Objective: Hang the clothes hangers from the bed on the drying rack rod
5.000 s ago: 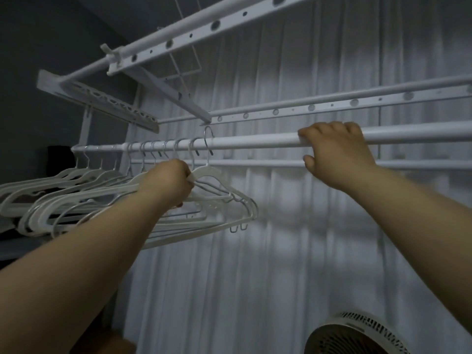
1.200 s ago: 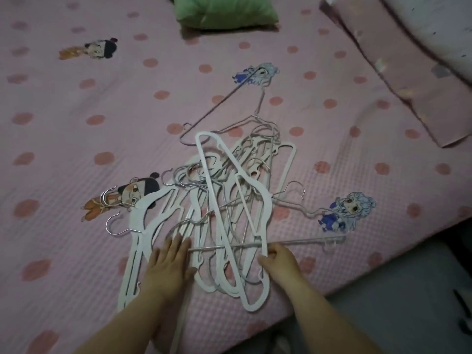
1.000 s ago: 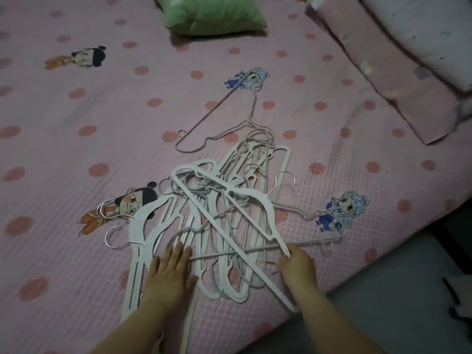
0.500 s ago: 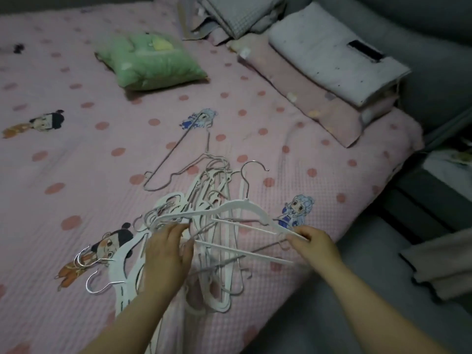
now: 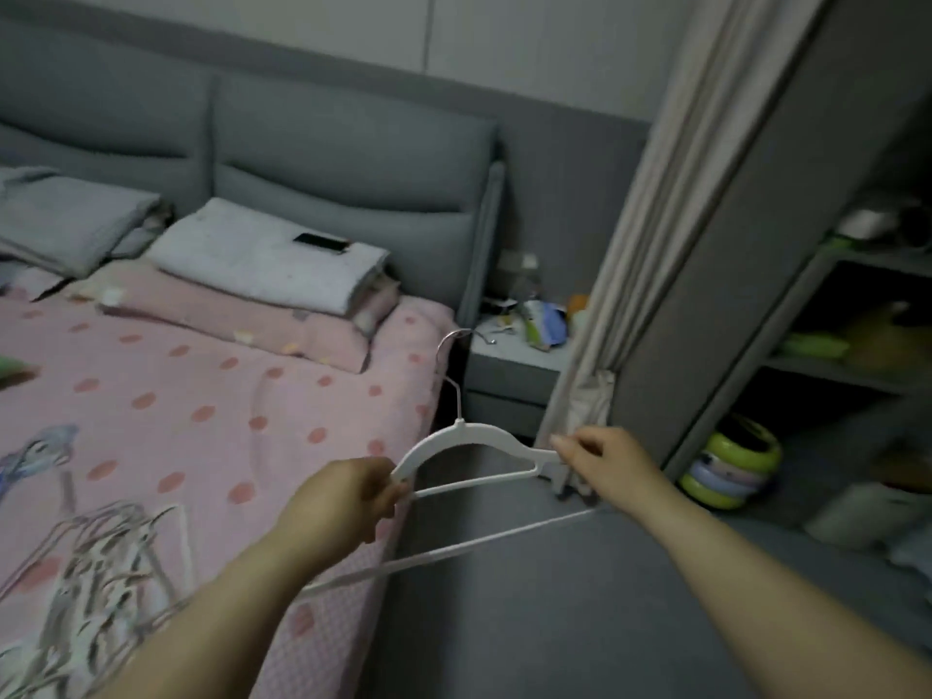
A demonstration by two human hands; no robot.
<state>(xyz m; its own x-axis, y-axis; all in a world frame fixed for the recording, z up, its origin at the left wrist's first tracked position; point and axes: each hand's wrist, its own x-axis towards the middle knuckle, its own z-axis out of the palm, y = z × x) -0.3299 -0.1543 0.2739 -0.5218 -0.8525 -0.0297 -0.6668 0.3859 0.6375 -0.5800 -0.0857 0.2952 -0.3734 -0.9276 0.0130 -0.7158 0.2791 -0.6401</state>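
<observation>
I hold a white hanger [image 5: 466, 436] upright in the air beside the bed's edge, its metal hook pointing up. My left hand [image 5: 340, 502] grips its left end and my right hand [image 5: 600, 464] pinches its right end. A thin white bar [image 5: 454, 547], apparently a second hanger, runs slanted below my hands. A pile of white hangers [image 5: 96, 572] lies blurred on the pink dotted bed [image 5: 212, 396] at the lower left. The drying rack rod is out of view.
Folded blankets and a pillow [image 5: 267, 264] lie against the grey headboard [image 5: 353, 158]. A cluttered nightstand [image 5: 514, 345] stands past the bed, next to a curtain [image 5: 655, 194]. Open shelves [image 5: 837, 345] and a stack of coloured rings [image 5: 731, 471] stand at the right.
My hands have lifted a hanger off the pile on the bed and hold it up by both ends. My view has swung up and right toward the headboard and shelves.
</observation>
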